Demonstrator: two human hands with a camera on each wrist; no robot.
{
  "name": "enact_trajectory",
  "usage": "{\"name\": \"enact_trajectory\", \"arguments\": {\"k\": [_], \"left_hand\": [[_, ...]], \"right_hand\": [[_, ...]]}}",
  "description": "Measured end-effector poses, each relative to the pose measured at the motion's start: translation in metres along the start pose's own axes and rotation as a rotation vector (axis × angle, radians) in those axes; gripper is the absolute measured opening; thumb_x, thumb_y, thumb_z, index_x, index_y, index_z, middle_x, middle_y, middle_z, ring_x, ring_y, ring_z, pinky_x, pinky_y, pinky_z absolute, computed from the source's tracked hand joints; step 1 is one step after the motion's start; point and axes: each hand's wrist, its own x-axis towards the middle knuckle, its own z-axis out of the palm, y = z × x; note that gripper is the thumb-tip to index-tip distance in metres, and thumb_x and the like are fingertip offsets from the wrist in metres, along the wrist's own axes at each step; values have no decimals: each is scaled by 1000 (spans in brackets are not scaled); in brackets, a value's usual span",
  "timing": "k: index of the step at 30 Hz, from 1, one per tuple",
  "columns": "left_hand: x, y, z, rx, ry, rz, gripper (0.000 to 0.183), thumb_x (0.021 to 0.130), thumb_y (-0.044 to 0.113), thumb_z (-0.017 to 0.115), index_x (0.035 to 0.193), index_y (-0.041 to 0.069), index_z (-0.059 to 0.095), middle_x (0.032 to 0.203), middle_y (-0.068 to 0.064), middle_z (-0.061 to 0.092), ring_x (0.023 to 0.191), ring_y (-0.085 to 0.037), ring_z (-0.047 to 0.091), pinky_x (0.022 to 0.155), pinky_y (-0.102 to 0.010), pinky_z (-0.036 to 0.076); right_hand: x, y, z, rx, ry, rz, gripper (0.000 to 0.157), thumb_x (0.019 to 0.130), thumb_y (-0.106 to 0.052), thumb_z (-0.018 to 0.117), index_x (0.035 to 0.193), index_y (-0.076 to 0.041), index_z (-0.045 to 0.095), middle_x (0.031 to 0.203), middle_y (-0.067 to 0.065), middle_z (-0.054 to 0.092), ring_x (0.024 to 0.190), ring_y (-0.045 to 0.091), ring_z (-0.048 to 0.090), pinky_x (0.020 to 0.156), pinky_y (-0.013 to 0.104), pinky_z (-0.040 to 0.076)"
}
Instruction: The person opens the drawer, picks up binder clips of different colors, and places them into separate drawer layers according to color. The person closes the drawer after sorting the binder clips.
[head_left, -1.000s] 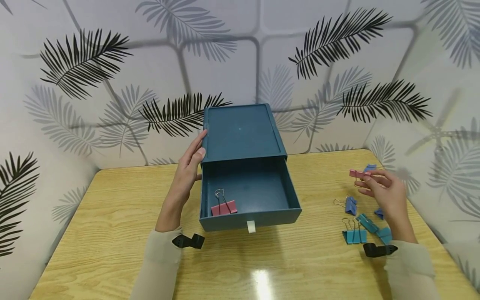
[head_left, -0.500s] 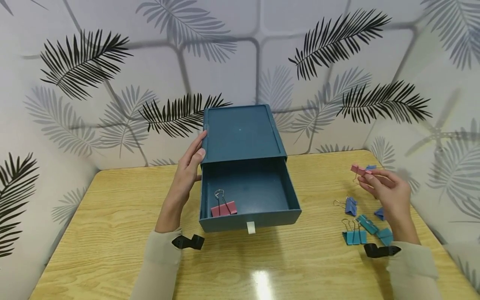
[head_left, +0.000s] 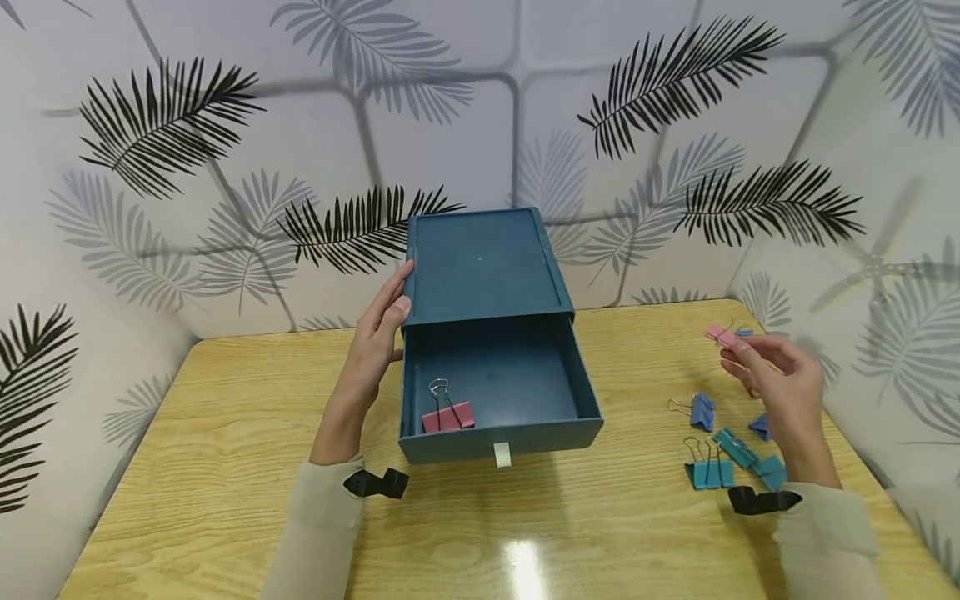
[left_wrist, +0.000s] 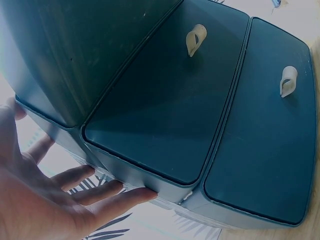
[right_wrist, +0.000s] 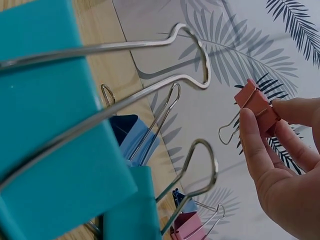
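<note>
My left hand (head_left: 370, 342) rests against the left side of a dark blue drawer box (head_left: 480, 262). In the left wrist view, its fingers (left_wrist: 117, 202) lie fairly straight along the box's side wall. The top drawer (head_left: 501, 442) is pulled out, and a pink binder clip (head_left: 448, 416) lies in its front left corner. Over the right side of the table, my right hand (head_left: 783, 387) pinches another pink binder clip (head_left: 720, 335) between thumb and fingers. The right wrist view shows this clip (right_wrist: 257, 107) held up, with a wire handle sticking out.
Below the right hand lie blue binder clips (head_left: 702, 412) and several teal ones (head_left: 708, 474). Another blue clip (head_left: 743, 332) is farther back. Two lower drawers with white pull tabs (left_wrist: 288, 81) are closed. A leaf-patterned wall covering (head_left: 480, 125) stands behind the wooden table (head_left: 225, 467).
My right hand has shifted slightly right, and the pink binder clip has turned in its fingers. The left hand and the drawer box have stayed in place.
</note>
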Motion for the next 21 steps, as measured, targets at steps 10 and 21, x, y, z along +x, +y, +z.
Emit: {"name": "enact_trajectory", "arguments": {"k": [10, 21], "left_hand": [[1, 0, 0, 9, 2, -5, 54, 107, 42, 44, 160, 40, 35, 168, 3, 23, 150, -34, 28, 94, -80, 40], [1, -1, 0, -16, -6, 11, 54, 107, 41, 44, 160, 39, 35, 168, 3, 24, 149, -34, 31, 92, -76, 44]], "right_hand": [[-3, -6, 8, -39, -57, 4, 23, 92, 7, 71, 114, 11, 66, 107, 10, 68, 86, 19, 77, 77, 30, 60], [-6, -12, 18, -3, -106, -14, 23, 90, 14, 68, 113, 9, 72, 111, 11, 66, 88, 21, 76, 79, 34, 59]]}}
